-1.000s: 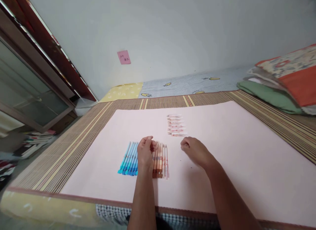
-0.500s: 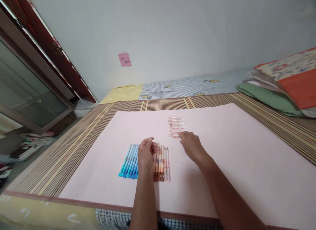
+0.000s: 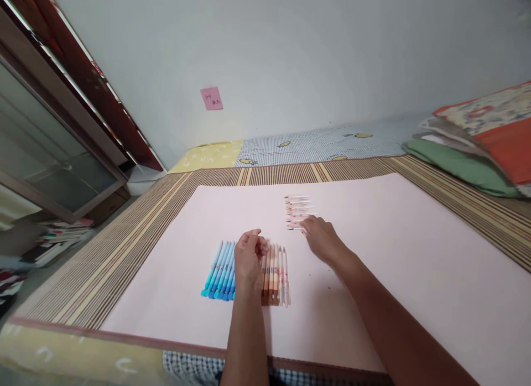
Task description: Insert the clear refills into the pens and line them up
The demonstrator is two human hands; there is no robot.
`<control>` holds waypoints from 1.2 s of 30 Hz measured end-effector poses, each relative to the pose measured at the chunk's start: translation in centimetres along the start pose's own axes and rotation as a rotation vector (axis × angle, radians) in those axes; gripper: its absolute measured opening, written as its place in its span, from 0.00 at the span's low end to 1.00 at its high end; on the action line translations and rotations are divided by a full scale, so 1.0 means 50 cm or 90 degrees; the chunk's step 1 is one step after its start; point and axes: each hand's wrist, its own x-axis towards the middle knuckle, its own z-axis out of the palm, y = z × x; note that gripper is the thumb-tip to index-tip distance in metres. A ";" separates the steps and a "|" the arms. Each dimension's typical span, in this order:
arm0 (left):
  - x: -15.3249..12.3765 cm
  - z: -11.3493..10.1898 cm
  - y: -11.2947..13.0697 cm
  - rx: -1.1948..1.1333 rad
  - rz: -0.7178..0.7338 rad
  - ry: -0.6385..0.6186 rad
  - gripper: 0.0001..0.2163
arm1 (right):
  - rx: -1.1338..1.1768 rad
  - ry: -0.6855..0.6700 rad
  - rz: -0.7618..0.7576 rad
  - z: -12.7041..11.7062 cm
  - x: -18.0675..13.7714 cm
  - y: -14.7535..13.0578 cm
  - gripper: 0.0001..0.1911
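Note:
My left hand (image 3: 249, 259) hovers over a row of pens, its fingers loosely curled and nothing visible in them. Left of it lie blue pens (image 3: 219, 270); on its right are brown and peach pens (image 3: 271, 272) and pale pinkish-white pens (image 3: 284, 275), all side by side. Farther back, several slim pale pens (image 3: 297, 204) lie crosswise in a short column, dark tips pointing left. My right hand (image 3: 321, 238) reaches the nearest of these, fingers together on the right end of the lowest pale pen (image 3: 294, 229). The fingertips partly hide that end.
A large pale pink sheet (image 3: 166, 281) lies under the pens on a striped mat (image 3: 136, 225). Small dark specks dot the sheet near my right forearm. Folded cloths and a cushion (image 3: 464, 165) sit at the back right. A pink note (image 3: 211, 98) is on the wall.
The view has shifted slightly. My right hand stays at the lowest pale pen, with its fingers slightly changed. My left hand remains over the row.

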 end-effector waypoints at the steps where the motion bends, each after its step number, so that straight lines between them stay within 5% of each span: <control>1: 0.000 0.000 0.000 -0.002 -0.002 -0.001 0.16 | 0.002 0.000 -0.003 0.003 0.000 0.002 0.12; 20: 0.002 0.003 -0.006 -0.006 -0.009 -0.009 0.17 | 0.158 0.038 0.102 0.009 -0.007 -0.007 0.09; 36: 0.001 0.008 -0.013 0.019 -0.023 -0.010 0.18 | 0.237 0.077 0.069 0.020 -0.030 0.008 0.08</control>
